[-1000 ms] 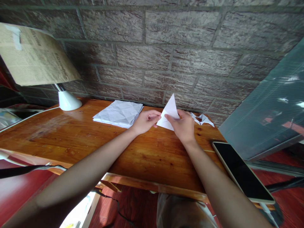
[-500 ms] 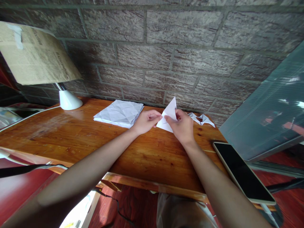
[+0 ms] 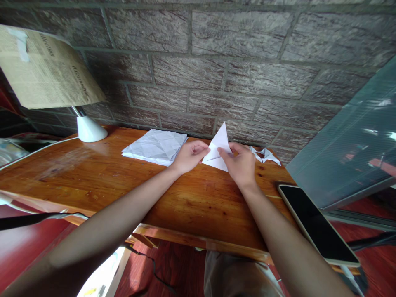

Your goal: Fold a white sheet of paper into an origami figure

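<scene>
Between my two hands is a white folded sheet of paper, its pointed tip standing up towards the wall. My left hand pinches the paper's left edge between thumb and fingers. On the other side, my right hand grips it with the thumb pressed on the front face and the fingers behind, partly hidden. A stack of creased white paper lies just left of my left hand. Beyond my right hand sit small folded white paper pieces.
The wooden table runs along a brick wall. A lamp with a newspaper shade and white base stands at the left. A phone rests at the right edge, near a bluish translucent panel.
The folded paper has turned a little, and its tip leans slightly further left. My right thumb and hand have shifted slightly to the right. My left hand is almost where it was.
</scene>
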The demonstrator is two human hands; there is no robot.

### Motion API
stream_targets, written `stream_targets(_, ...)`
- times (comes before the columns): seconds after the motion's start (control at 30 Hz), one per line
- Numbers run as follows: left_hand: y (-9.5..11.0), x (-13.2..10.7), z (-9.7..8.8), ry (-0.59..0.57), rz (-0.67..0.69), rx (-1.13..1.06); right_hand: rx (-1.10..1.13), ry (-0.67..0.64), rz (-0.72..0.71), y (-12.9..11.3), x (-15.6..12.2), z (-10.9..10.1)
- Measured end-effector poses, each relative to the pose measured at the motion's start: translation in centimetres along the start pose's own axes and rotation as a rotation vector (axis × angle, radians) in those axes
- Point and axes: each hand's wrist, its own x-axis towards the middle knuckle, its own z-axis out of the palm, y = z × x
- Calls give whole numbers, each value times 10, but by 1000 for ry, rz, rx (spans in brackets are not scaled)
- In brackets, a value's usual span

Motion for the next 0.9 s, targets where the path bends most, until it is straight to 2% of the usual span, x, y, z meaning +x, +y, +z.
stream_targets(0.13,2,0,0,16,0,-18,23,16,-12,-2,-1,0)
stream_targets(0.33,2,0,0,39,-24,-19,224,55,79,-3,1,2)
stream_targets(0.47,0,1,0,77,-28,-25,242,82,105,-5,2,0)
stream_targets(0.67,-2,3,-1,116,-29,-33,233,62,91,-10,1,-2)
stream_targets(0.8,1,3,-1,127,-47,-27,260,14,120,-2,3,1)
stream_targets(0.9,3,1,-1,89,-32,-17,339,-32,156,5,4,4)
